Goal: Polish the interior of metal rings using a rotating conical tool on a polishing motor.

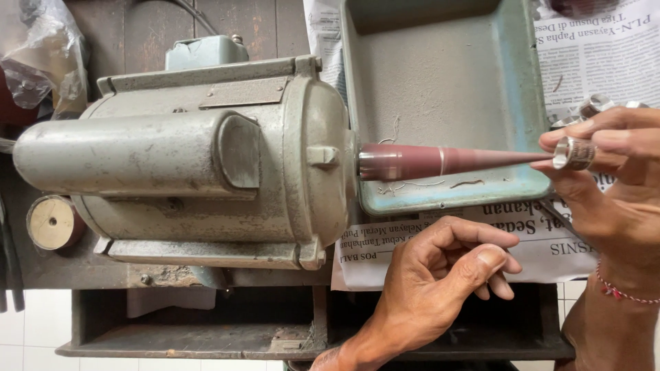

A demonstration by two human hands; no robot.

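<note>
My right hand [612, 185] pinches a silver ring [575, 153] between thumb and fingers, right at the tip of a reddish-brown tapered spindle [447, 161]. The spindle sticks out sideways from a large grey electric motor [206, 161]. My left hand [440, 275] hovers below the spindle with fingers loosely curled and thumb out, holding nothing, over a sheet of newspaper [550, 247].
A blue-green metal tray [515, 89] lies under and behind the spindle, with a few bits of thread in it. More silver rings [592, 104] rest on the newspaper at the right. A small round roll [51, 222] sits at the left. A crumpled plastic bag [41, 48] lies top left.
</note>
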